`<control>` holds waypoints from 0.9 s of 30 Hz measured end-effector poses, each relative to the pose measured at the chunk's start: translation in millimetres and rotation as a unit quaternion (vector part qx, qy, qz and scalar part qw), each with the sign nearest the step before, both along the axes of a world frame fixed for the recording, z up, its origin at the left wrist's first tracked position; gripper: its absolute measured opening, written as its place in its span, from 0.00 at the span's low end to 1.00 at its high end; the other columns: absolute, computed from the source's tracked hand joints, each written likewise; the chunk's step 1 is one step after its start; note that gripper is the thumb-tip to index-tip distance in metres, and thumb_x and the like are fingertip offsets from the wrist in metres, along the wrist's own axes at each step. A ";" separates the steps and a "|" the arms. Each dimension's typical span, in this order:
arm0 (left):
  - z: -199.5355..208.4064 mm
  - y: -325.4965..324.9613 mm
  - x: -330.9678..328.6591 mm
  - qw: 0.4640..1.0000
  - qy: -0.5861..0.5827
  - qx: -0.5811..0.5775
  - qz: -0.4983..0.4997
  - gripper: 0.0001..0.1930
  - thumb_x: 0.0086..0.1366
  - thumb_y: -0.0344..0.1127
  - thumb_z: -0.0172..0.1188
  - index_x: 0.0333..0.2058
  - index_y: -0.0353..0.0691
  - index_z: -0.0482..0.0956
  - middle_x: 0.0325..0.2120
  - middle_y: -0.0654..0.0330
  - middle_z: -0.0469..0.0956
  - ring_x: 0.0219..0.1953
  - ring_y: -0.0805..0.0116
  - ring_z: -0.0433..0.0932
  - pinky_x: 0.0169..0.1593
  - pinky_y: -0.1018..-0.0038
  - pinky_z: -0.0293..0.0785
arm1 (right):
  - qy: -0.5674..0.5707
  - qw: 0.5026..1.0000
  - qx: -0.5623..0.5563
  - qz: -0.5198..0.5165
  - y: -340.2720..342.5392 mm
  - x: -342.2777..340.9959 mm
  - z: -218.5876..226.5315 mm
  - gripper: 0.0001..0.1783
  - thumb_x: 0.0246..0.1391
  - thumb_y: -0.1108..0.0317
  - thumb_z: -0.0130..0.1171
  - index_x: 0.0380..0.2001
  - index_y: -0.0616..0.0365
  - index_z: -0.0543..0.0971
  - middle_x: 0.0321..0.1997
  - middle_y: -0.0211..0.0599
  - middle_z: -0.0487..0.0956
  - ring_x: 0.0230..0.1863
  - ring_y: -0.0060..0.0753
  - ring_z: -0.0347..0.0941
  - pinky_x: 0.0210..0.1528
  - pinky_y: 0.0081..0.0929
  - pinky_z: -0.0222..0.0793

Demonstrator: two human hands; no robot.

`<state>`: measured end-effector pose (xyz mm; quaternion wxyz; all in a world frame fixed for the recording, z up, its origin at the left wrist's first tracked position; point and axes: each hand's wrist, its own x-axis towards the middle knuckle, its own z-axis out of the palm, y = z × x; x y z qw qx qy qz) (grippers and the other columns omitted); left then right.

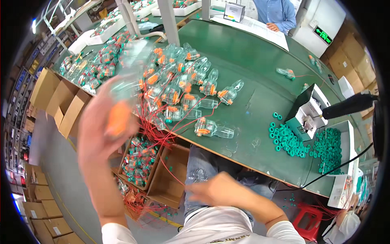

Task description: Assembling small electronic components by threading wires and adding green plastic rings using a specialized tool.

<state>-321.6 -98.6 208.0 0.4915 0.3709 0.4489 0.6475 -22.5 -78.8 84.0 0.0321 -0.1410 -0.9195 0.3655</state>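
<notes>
My left hand (101, 118), smeared by motion, is raised at the table's left edge. Its fingers close round a clear plastic bottle-shaped part with an orange piece (118, 118) inside. Over my lap, my right hand (221, 190) is also blurred; its fingers look pinched together where a thin red wire (172, 174) ends. Many similar clear bottle-shaped parts (209, 86), with orange inserts and red wires, lie heaped on the green table (252, 101) ahead. One such part (213, 128) lies near the front edge, apart from the heap. Red wires hang tangled over that edge.
Teal rings (286, 140) lie in a pile and in a white tray (350, 142) at right, beside a small boxy device (306, 112) and a black arm. Below the table are cardboard boxes (172, 162), one filled with parts. A person in blue (276, 12) stands across the table.
</notes>
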 end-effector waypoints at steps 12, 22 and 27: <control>-150.0 258.5 77.2 0.747 0.662 -0.054 0.034 0.32 0.62 0.45 0.66 0.59 0.28 0.69 0.46 0.46 0.80 0.45 0.55 0.81 0.44 0.59 0.77 | 0.164 0.832 -0.151 -0.508 196.5 -22.2 -55.9 0.29 0.60 0.66 0.56 0.60 0.72 0.63 0.38 0.53 0.80 0.36 0.47 0.81 0.34 0.40 0.79; -168.5 201.7 96.1 0.614 0.764 0.190 0.053 0.21 0.64 0.41 0.62 0.54 0.44 0.76 0.62 0.49 0.67 0.66 0.47 0.63 0.66 0.51 0.58 | 0.201 0.870 0.062 -0.447 211.6 -21.3 -84.7 0.32 0.56 0.67 0.61 0.61 0.71 0.66 0.53 0.59 0.71 0.49 0.58 0.74 0.52 0.43 0.72; -175.7 210.9 71.1 0.599 0.781 0.159 0.080 0.19 0.62 0.37 0.61 0.53 0.45 0.77 0.62 0.48 0.67 0.66 0.48 0.63 0.69 0.47 0.54 | 0.027 0.909 0.121 -0.398 79.7 9.3 -44.7 0.33 0.52 0.66 0.66 0.62 0.60 0.69 0.52 0.47 0.71 0.50 0.49 0.71 0.50 0.39 0.73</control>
